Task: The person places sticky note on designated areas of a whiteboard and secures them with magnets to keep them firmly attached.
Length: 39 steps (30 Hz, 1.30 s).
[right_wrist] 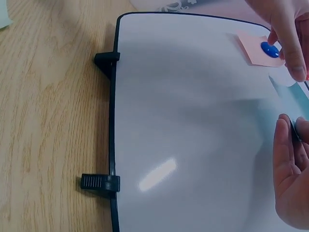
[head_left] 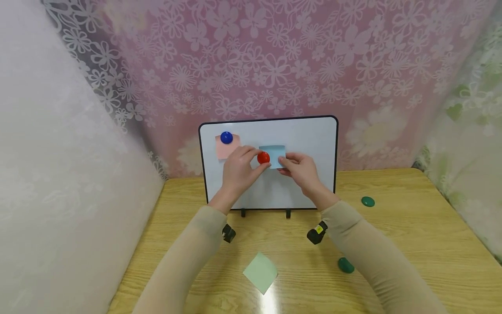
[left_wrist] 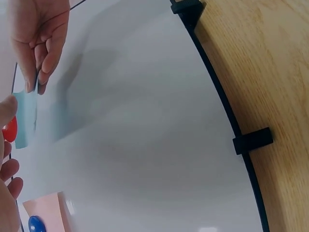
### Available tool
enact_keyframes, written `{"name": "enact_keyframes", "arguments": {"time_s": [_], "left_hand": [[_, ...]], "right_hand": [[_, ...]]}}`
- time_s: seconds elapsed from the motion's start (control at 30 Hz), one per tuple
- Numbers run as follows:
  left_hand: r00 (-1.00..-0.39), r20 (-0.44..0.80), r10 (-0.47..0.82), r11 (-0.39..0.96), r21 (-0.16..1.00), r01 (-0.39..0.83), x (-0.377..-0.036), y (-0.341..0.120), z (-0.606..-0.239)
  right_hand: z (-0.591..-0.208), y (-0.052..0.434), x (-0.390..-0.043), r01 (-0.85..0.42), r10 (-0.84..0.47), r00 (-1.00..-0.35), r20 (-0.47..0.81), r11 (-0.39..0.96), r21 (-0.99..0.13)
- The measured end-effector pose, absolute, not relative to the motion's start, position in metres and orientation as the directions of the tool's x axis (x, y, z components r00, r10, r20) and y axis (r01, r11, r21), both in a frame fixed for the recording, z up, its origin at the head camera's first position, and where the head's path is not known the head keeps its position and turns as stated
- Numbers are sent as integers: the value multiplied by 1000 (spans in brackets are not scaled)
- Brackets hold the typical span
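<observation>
My left hand (head_left: 240, 170) pinches a round red magnet (head_left: 263, 158) between thumb and fingers, at the left edge of a light blue sticky note (head_left: 274, 153). The lower right part of that note is pinched by my right hand (head_left: 301, 170), thumb in front and fingers behind. Both hands are in front of the whiteboard (head_left: 251, 192), and the wrist views show the note standing off its surface with a shadow below. A pink sticky note (head_left: 224, 150) lies against the board's upper left under a blue magnet (head_left: 226, 138).
A pale green sticky note (head_left: 261, 273) lies on the wooden table (head_left: 298, 279). Two green magnets rest to the right, one farther back (head_left: 368, 201) and one beside the right sleeve (head_left: 346, 265). Black feet (head_left: 288, 213) support the board before a flowered wall (head_left: 274, 65).
</observation>
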<state>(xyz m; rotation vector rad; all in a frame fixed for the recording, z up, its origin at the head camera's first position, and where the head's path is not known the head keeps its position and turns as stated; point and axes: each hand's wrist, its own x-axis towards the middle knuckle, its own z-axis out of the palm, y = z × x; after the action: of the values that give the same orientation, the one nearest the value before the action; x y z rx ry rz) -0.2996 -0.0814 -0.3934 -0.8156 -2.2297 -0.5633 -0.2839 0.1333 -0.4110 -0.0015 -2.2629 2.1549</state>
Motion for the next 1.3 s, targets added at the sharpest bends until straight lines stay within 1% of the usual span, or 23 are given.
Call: {"name": "enact_keyframes", "arguments": {"time_s": [0.17,0.37,0.6,0.73,0.93,1.17,1.3], "left_hand": [[-586,705,399,739,131,661,-305,-77,-390],[-610,706,359,774,140,617,-313,-72,-387],[-666,672,323,816,158,555,-319,-66,-380],[-692,641,331,834,144,532,-320,-64,-376],[-705,622,342,848,119,516,-323,-60,-372],[-714,630,307,861,137,491,-329,-55,-371],[-711,627,317,867,112,486,-331,-52,-371]], "right_hand": [[-411,129,-287,-17,34,-999,18,20,-1000],[-411,121,-292,-29,59,-998,27,-24,-999],[-409,114,-297,-33,86,-996,29,-39,-999],[-406,113,-299,-35,101,-994,31,-41,-999],[-404,112,-301,-42,112,-993,39,-29,-999],[-405,111,-305,-29,116,-993,26,-26,-999],[-405,110,-305,-23,118,-993,20,-28,-999]]}}
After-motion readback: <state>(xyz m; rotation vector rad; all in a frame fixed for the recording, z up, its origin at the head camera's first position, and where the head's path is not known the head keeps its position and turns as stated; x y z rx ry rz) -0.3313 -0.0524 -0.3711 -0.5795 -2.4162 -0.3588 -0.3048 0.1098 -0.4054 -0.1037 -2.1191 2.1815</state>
